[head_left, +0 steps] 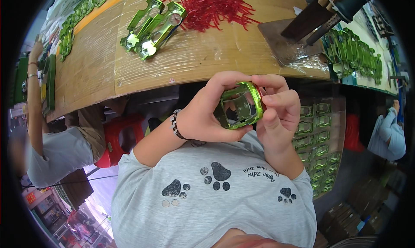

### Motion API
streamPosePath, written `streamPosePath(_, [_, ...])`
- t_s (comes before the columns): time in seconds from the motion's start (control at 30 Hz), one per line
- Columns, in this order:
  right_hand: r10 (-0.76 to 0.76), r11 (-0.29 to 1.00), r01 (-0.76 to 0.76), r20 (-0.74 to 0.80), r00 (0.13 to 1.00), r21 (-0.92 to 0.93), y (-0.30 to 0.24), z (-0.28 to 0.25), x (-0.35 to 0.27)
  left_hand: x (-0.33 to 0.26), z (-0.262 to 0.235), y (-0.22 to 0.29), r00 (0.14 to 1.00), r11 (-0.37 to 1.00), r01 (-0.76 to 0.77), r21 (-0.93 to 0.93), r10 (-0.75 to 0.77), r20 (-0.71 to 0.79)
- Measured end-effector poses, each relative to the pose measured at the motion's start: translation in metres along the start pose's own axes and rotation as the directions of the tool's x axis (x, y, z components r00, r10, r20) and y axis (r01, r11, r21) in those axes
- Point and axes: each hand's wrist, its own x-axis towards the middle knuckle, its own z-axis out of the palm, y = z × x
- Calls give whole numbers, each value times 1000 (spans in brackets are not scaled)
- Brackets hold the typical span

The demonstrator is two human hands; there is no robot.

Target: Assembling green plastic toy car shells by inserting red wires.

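Note:
In front of my chest I hold a shiny green toy car body shell point(237, 106) with window openings. Its near side is wrapped by my left hand point(206, 112), thumb below and fingers above. My right hand point(280, 112) is closed at the shell's right end. Between its fingertips shows a bit of a small red plastic piece point(261, 93), against the shell's edge; most of it is hidden by the fingers. On the table beyond lie more green car shells point(153, 27) and a heap of thin red plastic strips point(216, 8).
A film-covered table point(95, 62) runs ahead of me. A metal plate point(285, 40) with a dark upright tool stands at its right. More green shells point(354, 53) are lined up farther right, others in a tray point(322, 138) below. Other people sit left and right; a red stool point(113, 140) is at left.

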Motion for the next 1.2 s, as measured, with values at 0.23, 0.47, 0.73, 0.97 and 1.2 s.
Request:
streamPosePath(0.23, [-84,993,83,-2,997,-80,2,-1,-2,3,-2,-1,998,1000,-19,25,17,67])
streamPosePath(0.47, [-77,995,76,-16,997,-65,2,-1,-3,3,-3,-1,995,1000,17,-9,-16,95])
streamPosePath(0.73, [-51,998,50,-47,998,-33,2,-1,-3,3,-3,-3,993,996,61,-60,-55,106])
streamPosePath(0.97, [-23,1000,24,-70,997,18,2,0,-4,4,-3,-4,996,999,15,-29,-13,90])
streamPosePath(1.2, [-64,998,64,-65,996,-5,4,-3,-6,4,-5,-5,994,999,14,-52,-8,109])
